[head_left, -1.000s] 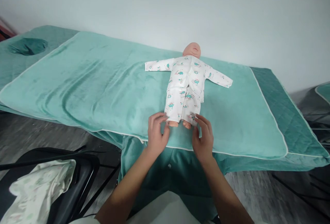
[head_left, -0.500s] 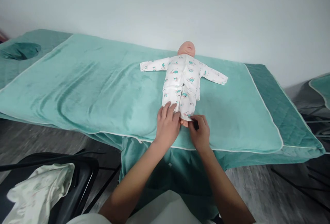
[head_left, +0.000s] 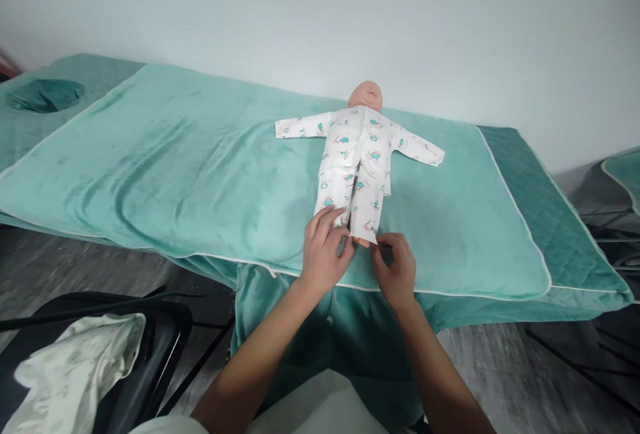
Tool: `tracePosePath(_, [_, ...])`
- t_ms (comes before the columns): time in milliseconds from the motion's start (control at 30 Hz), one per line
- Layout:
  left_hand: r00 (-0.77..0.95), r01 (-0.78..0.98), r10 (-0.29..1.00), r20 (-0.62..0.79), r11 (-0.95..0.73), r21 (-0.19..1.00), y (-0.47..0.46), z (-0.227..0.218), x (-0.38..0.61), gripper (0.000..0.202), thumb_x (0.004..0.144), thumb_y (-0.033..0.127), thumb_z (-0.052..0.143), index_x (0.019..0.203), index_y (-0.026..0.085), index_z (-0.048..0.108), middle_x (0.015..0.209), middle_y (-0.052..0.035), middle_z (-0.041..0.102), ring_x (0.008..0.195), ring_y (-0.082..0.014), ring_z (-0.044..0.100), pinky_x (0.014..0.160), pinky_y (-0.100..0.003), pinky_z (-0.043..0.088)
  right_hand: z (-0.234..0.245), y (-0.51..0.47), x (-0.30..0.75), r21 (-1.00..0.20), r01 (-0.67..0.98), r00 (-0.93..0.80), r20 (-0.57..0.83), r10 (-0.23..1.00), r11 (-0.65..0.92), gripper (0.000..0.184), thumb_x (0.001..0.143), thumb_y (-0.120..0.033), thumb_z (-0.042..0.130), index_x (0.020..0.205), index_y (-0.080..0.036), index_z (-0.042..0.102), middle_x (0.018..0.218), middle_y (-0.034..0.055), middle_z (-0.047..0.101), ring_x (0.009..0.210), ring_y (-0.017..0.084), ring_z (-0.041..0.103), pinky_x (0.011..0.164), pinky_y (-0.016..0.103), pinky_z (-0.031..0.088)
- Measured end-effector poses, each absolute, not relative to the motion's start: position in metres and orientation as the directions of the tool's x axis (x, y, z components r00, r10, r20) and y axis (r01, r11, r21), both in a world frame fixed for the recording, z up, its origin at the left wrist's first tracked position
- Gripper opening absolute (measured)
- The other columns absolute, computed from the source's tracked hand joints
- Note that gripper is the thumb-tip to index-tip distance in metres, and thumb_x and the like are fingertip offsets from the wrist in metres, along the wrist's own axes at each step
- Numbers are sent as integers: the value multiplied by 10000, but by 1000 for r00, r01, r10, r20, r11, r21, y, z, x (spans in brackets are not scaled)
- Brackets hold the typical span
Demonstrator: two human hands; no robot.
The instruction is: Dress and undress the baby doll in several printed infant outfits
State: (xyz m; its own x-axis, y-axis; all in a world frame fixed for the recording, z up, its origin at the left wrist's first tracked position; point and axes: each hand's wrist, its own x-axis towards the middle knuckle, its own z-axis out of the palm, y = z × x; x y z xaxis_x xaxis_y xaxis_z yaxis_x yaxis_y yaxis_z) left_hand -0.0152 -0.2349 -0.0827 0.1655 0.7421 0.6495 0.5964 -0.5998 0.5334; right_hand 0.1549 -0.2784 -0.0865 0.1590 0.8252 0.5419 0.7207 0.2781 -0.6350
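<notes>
A baby doll (head_left: 367, 95) lies on its back with its head toward the wall. It wears a white printed long-sleeved top (head_left: 356, 141) and matching trousers (head_left: 367, 202). Both sleeves stretch out sideways. My left hand (head_left: 326, 247) pinches the inner edge of the trouser cuff on the right-hand leg, its other fingers lying over the left-hand leg. At the outer corner of that cuff, my right hand (head_left: 397, 266) has thumb and finger closed on the cloth. A bit of the doll's foot (head_left: 361, 242) shows below the hem between my hands.
The doll rests on a green velvet-covered bed (head_left: 210, 181) against a white wall (head_left: 320, 14). A face hole (head_left: 45, 95) is at the bed's left end. At lower left, a black chair (head_left: 160, 354) holds a crumpled printed cloth (head_left: 83, 367).
My hands have drawn the right-hand trouser leg down toward me, and its hem sits lower over the foot. A gap between the trouser legs has become visible.
</notes>
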Motion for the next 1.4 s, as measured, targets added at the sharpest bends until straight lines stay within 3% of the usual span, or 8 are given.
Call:
tracePosePath(400, [153, 630, 709, 688, -607, 485, -241, -98, -15, 106, 890, 118, 642, 953, 194, 607, 1378, -137, 592, 1379, -323, 511, 1115, -531, 497, -98, -284, 155, -680, 683, 152, 492, 857, 269, 134, 925, -119, 619, 971, -240, 584, 914, 9, 615, 843, 158, 597, 741, 301, 507])
tracePosePath(633, [143, 648, 703, 696, -598, 471, -245, -99, -24, 331, 928, 177, 657, 1250, 201, 585, 1405, -177, 571, 1369, -308, 509, 1107, -507, 485, -108, -281, 157, -723, 645, 167, 449, 878, 248, 95, 945, -174, 618, 1013, -240, 606, 986, 31, 637, 912, 177, 624, 800, 335, 518])
tracePosePath(767, [123, 693, 742, 659, -540, 479, -246, -104, -36, 428, 931, 255, 687, 1333, 200, 549, 1312, -172, 611, 1253, -298, 569, 1049, -488, 489, -107, -280, 158, -792, 574, 207, 385, 900, 207, 102, 935, -211, 632, 1032, -244, 625, 996, 35, 648, 907, 181, 625, 792, 340, 522])
tracePosePath(1100, [206, 709, 776, 596, -538, 456, -239, -97, -39, 240, 953, 247, 652, 1181, 189, 602, 1127, -116, 662, 1061, -262, 589, 907, -414, 501, -105, -279, 161, -884, 456, 244, 232, 941, 100, 167, 910, -297, 663, 1067, -244, 652, 982, 38, 671, 895, 192, 641, 804, 365, 540])
tracePosePath(1400, [189, 655, 695, 694, -616, 438, -235, -102, -39, 230, 931, 199, 679, 1128, 199, 561, 1068, -94, 636, 969, -229, 589, 835, -375, 522, -105, -280, 161, -899, 431, 256, 207, 944, 80, 179, 917, -311, 656, 1083, -245, 654, 999, 37, 677, 904, 188, 646, 817, 363, 547])
